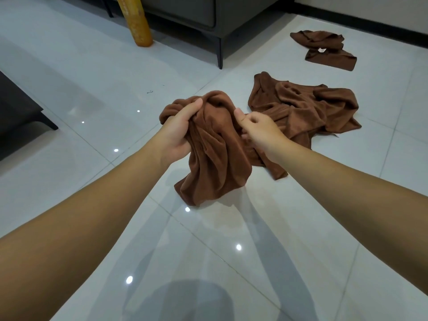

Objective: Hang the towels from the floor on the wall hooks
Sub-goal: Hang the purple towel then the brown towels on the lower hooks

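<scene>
Glossy white floor tiles (pixel 92 89) stretch wide and open in front of the person and to the lower left. A dark low piece of furniture (pixel 16 107) bounds them at the left edge, a grey sofa (pixel 185 12) on thin black legs stands at the top, and a black baseboard (pixel 370 19) runs along the upper right. A yellow-orange cylinder (pixel 136 22) leans by the sofa. At the centre, the left hand (pixel 180 126) grips the bunched top of the held towel (pixel 215 158), thumb over the cloth. The right hand (pixel 259 128), fingers curled, pinches a fold on its right side. The brown cloth hangs between both hands; its lower hem may rest on the tiles, though the angle makes that unclear. The second towel (pixel 312 105) lies crumpled just beside the right hand, and the third towel (pixel 324 47) lies well beyond, near the baseboard.
</scene>
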Demonstrator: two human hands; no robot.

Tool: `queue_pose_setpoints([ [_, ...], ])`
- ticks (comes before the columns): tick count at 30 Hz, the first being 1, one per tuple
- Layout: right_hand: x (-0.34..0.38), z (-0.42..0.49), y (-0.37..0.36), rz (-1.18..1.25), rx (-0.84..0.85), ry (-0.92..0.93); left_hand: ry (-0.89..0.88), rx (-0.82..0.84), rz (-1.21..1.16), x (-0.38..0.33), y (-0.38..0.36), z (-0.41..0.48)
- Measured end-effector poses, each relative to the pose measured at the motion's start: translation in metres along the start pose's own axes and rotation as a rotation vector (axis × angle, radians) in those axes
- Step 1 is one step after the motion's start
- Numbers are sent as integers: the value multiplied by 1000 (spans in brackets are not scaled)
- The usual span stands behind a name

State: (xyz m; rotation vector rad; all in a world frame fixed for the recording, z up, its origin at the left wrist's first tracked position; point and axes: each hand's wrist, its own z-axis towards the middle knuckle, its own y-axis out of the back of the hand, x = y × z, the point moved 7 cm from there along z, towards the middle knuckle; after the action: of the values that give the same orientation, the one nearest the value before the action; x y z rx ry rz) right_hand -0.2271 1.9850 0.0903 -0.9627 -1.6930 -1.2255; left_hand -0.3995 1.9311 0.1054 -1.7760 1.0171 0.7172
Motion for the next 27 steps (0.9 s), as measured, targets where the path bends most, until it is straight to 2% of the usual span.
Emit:
queue_pose_setpoints([
  [3, -12, -5, -13, -42, 159, -141, -30, 16, -35, -3, -3, 0],
  [5, -18, -8, -23, 41, 291, -252, -45, 30, -43, -4, -4, 0],
  [10, -18, -9, -32, 240, 447, -296, -58, 28, -37, -8, -5, 0],
  [13, -15, -8, -29, 317, 402, -261, -53, 5, 12, -7, -3, 3],
  [16, -3, -6, -22, 413, 349, -138, -28, -29, 37, -7, 4, 5],
  [19, 12, -8, -13, 521, 351, -33, 0, 49, 88, -10, 2, 5],
  [20, 15, -8, -8, 538, 330, -14, -3, 93, 196, -13, 1, 5],
  [23, 26, -4, 10, 510, 216, 49, -5, 148, 759, -26, 9, 4],
  [24, 30, -2, 17, 494, 166, 64, 21, 125, 859, -31, 15, 4],
  [27, 39, 9, 48, 461, -50, 110, 73, 41, 959, -52, 31, 3],
])
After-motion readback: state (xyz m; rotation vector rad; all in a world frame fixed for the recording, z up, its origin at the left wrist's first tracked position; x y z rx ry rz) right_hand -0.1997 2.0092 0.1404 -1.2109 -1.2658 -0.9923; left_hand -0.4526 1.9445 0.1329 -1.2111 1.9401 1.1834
